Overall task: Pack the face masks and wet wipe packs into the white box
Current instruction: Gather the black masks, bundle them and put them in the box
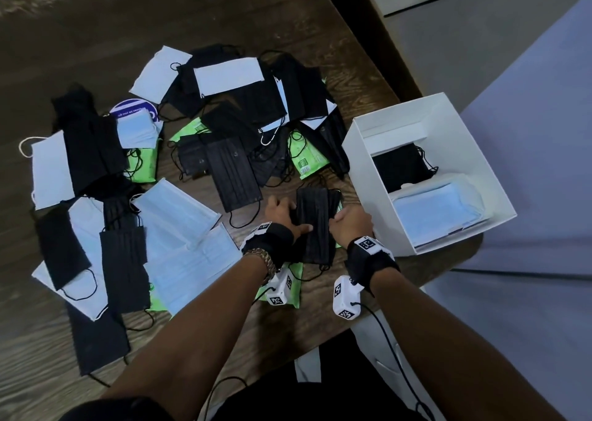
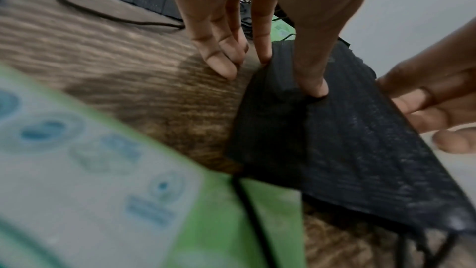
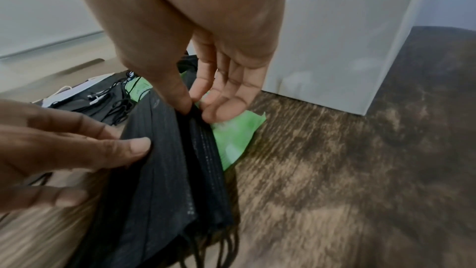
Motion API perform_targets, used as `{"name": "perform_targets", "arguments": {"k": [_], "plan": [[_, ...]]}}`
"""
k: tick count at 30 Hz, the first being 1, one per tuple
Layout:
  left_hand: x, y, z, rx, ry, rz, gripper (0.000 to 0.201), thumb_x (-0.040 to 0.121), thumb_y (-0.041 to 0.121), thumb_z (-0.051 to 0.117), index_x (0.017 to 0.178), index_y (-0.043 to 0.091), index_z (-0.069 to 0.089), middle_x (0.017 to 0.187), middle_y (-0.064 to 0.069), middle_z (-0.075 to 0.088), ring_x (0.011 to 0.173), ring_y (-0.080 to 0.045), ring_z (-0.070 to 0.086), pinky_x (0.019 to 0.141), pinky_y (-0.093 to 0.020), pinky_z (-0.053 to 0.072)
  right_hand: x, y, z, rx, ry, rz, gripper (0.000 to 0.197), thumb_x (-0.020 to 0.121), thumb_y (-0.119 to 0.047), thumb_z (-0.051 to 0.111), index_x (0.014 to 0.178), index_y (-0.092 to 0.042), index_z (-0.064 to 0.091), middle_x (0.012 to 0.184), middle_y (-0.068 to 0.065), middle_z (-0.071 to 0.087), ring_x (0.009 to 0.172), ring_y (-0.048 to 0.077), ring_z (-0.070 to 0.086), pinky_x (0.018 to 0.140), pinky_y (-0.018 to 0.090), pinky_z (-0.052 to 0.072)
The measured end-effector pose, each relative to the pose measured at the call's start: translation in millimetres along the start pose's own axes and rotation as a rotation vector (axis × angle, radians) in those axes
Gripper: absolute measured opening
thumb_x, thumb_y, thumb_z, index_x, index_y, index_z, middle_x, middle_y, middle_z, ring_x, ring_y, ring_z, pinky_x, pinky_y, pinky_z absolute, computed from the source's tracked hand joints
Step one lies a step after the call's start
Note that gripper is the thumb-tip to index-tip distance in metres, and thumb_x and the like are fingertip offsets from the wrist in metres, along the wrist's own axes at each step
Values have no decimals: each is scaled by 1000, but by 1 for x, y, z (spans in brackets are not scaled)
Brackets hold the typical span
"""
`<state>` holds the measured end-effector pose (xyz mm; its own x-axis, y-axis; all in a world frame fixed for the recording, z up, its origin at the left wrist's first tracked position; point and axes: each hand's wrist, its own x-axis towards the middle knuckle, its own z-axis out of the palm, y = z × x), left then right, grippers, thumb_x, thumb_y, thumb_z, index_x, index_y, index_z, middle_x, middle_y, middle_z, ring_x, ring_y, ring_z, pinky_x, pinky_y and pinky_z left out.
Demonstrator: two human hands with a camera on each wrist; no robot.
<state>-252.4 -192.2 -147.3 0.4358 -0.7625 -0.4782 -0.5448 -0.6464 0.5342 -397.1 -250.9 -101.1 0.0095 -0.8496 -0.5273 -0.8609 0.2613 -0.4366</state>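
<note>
A stack of black face masks [image 1: 315, 225] is held between both hands near the table's front edge, left of the white box [image 1: 362, 151]. My left hand [image 1: 290, 215] pinches its left edge, thumb on top [image 2: 291, 74]. My right hand [image 1: 342, 220] pinches the right edge between thumb and fingers [image 3: 199, 111]. The stack's ear loops hang down. A green wet wipe pack [image 3: 237, 138] lies under the stack's right side. The box holds black masks [image 1: 400, 167] and a light blue mask stack [image 1: 439, 215].
Black, white and light blue masks lie scattered over the wooden table [image 1: 362, 77], with green wipe packs [image 1: 307, 158] among them. Another green pack [image 2: 103, 170] lies under my left wrist. The box wall [image 3: 335, 38] stands close to my right hand.
</note>
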Motion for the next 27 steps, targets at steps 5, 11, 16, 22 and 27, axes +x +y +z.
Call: {"name": "perform_targets", "arguments": {"k": [5,11,16,22,27], "plan": [[-3,10,4,-55,29,44,61,61,36,88,104,13,51,116,-7,41,100,-25,52,85,-34,48,-2,-1,8,106,39,-76,16,83,-26,74,88,-12,67,93,4,69,91,26,65,79,32,51],[-5,14,13,-349,64,-22,70,64,22,85,116,16,39,119,-7,56,106,-26,57,90,-36,49,2,3,13,411,102,-37,49,81,-39,77,114,-14,51,98,2,59,94,23,61,83,32,47],[-7,16,7,-475,-35,-153,66,80,28,75,132,14,37,122,-9,60,108,-27,60,83,-28,45,8,5,20,438,-47,-57,48,75,-27,83,114,-19,56,101,3,70,93,19,67,90,38,55],[-11,23,-3,-787,-99,-196,34,88,8,65,117,14,47,113,-13,62,104,-28,60,87,-36,49,5,-7,20,473,-173,-188,26,90,-7,63,115,-14,61,108,7,70,104,23,66,94,41,54],[-12,35,-23,-1019,-63,-252,33,86,1,64,114,7,50,106,-14,62,100,-30,61,91,-44,50,-3,-22,5,476,-242,-292,40,81,-3,69,117,-14,57,106,4,69,99,16,66,85,29,54]]}}
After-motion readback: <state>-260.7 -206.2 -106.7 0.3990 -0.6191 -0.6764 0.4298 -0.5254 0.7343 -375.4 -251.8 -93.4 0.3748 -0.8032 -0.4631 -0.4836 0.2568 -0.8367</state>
